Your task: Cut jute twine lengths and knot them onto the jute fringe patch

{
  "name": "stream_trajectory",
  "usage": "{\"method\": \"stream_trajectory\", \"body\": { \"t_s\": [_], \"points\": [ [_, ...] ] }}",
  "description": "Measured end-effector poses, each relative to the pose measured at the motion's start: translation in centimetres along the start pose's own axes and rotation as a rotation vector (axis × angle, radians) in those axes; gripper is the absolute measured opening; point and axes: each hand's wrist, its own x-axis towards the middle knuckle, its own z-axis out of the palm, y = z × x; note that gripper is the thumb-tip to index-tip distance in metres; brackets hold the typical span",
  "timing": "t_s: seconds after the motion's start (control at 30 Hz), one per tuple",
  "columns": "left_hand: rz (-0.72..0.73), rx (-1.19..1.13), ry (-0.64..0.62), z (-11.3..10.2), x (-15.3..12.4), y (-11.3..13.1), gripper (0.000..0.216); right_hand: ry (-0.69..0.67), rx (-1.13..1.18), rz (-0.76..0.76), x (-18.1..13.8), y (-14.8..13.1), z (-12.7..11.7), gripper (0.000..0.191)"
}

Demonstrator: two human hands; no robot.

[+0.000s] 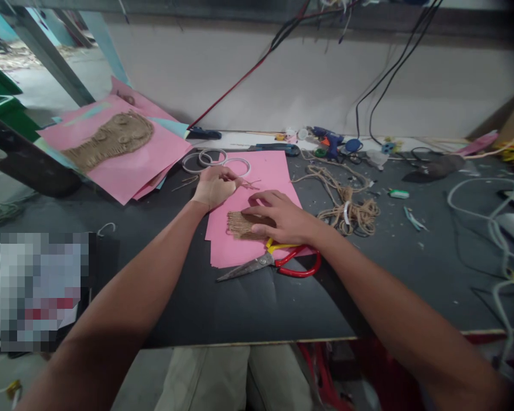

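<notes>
My left hand (216, 185) is closed in a pinch on a short strand of jute twine (251, 184) over the top of a pink paper sheet (265, 171). My right hand (278, 217) lies flat, fingers together, pressing a small brown burlap piece (240, 224) onto the same sheet. Red and yellow handled scissors (278, 261) lie just below my right hand, blades pointing left.
A tangle of jute rope (346, 208) lies right of the sheet. Three white rings (216, 160) sit at its top left. A stack of pink sheets with a woven jute shape (111, 140) is at far left. Glue gun (329, 138), cables and clutter line the back and right.
</notes>
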Motion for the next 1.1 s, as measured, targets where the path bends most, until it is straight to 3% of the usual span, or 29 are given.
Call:
{"method": "stream_trajectory", "body": {
  "t_s": [0.23,1.1],
  "points": [
    [-0.062,-0.103,-0.023,-0.38,0.31,-0.53,0.021,0.009,-0.005,0.0,-0.01,0.04,0.05,0.053],
    [-0.057,-0.05,-0.074,-0.58,0.1,-0.32,0.019,0.02,-0.039,-0.019,-0.04,0.09,0.16,0.051]
  ]
}}
